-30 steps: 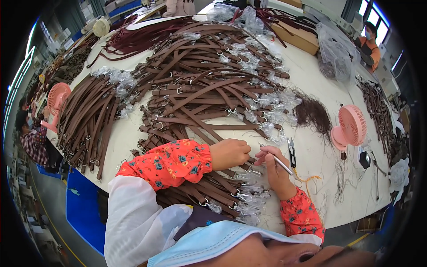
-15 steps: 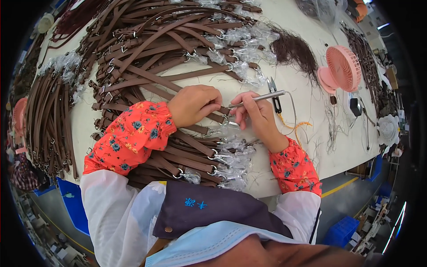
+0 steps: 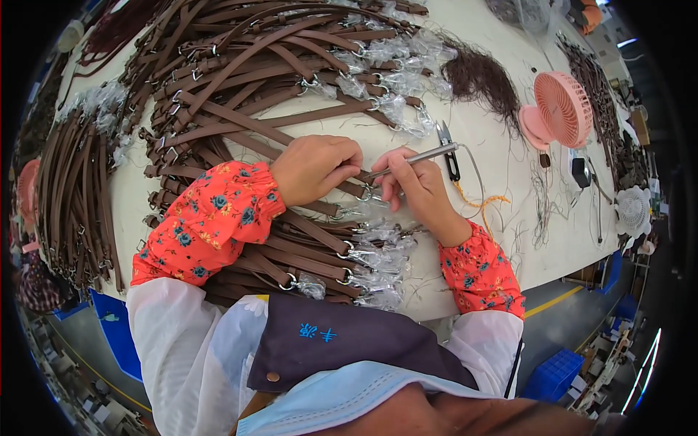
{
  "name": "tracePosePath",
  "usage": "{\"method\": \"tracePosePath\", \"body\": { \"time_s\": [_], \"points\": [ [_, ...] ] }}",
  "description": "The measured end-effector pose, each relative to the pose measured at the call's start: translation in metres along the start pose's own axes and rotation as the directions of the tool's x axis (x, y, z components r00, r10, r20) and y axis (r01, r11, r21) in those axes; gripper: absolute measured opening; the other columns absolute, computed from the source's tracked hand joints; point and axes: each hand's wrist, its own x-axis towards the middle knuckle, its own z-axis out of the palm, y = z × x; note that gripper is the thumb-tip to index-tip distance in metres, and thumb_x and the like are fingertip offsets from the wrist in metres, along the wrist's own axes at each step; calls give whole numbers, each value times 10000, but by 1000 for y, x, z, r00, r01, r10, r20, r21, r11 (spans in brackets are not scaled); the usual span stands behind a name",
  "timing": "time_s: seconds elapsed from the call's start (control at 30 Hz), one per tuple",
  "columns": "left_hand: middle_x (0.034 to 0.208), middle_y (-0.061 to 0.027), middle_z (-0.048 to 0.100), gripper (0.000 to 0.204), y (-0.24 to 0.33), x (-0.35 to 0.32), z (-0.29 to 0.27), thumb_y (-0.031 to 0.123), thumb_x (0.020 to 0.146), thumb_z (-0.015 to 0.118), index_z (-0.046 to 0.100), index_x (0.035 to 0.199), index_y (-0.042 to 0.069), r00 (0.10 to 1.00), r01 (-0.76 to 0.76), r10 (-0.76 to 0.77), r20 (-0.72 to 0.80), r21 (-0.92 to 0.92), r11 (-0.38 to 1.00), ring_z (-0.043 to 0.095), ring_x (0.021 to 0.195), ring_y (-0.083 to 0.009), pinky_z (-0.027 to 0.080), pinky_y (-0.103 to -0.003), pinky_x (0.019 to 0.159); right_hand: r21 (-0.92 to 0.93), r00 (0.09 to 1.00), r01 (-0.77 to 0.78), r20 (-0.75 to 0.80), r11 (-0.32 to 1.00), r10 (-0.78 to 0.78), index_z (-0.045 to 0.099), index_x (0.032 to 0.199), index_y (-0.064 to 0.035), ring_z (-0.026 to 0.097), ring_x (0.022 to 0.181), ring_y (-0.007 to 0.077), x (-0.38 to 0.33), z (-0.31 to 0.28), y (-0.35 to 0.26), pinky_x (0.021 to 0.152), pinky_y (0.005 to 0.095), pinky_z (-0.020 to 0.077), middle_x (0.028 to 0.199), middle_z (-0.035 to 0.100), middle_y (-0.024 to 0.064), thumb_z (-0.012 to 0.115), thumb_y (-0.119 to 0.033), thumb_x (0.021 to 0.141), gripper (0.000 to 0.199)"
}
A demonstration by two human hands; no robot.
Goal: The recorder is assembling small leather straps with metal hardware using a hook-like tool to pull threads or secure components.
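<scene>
My left hand (image 3: 316, 168) is closed over a brown leather strap (image 3: 320, 211) on the white table, pressing its end down. My right hand (image 3: 414, 185) grips a thin silver metal tool (image 3: 418, 158) like a pen, its tip pointing left at the strap end beside my left fingers. Both wrists wear red flowered sleeve covers. Under my forearms lies a stack of brown straps (image 3: 305, 251) with metal rings wrapped in clear plastic (image 3: 371, 258).
A big heap of brown straps (image 3: 254, 65) fills the table's far left. Small black-handled snips (image 3: 447, 145) lie just past my right hand. A tuft of dark thread scraps (image 3: 476, 76), a pink desk fan (image 3: 560, 109) and a white fan (image 3: 632, 211) stand to the right.
The view has swung down and closer over the table. My right hand has brought the metal tool's tip to the strap end next to my left hand, which stays on the strap.
</scene>
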Motion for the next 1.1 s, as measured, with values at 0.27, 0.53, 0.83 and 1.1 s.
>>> {"method": "tracePosePath", "body": {
  "time_s": [0.27, 0.53, 0.83, 1.1],
  "points": [
    [798, -112, 604, 100, -3, 1, -1, 113, 853, 639, 578, 895, 45, 1000, -5, 5, -8, -5, 1000, 599, 736, -307, 464, -383, 637, -2, 999, 39, -33, 999, -39, 643, 901, 29, 527, 484, 65, 3, 1, 1, 465, 200, 409, 667, 593, 31, 413, -354, 1031, 465],
    [795, -106, 602, 99, -2, 0, 0, 106, 847, 642, 580, 895, 45, 1000, -2, 2, -7, -15, 1000, 595, 720, -300, 460, -375, 625, -1, 999, 37, -31, 999, -37, 644, 907, 27, 523, 484, 62, 2, 2, 3, 463, 198, 406, 664, 588, 28, 412, -361, 1032, 469],
    [789, -80, 601, 122, 6, 5, -2, 84, 883, 613, 544, 964, 25, 903, 354, -421, -83, -412, 840, 607, 668, -195, 468, -321, 571, 55, 999, 25, -48, 998, -22, 635, 947, 25, 528, 488, 66, 1, 0, 4, 472, 198, 420, 654, 590, 34, 420, -367, 1030, 455],
    [846, -72, 610, 143, 8, 0, 1, 87, 857, 653, 600, 979, 36, 997, 59, -61, -37, -47, 997, 615, 681, -188, 478, -317, 592, 118, 994, 42, -103, 992, -30, 625, 935, 37, 543, 492, 72, 3, 0, 6, 490, 201, 446, 650, 592, 41, 431, -361, 1027, 452]
  ]
}}
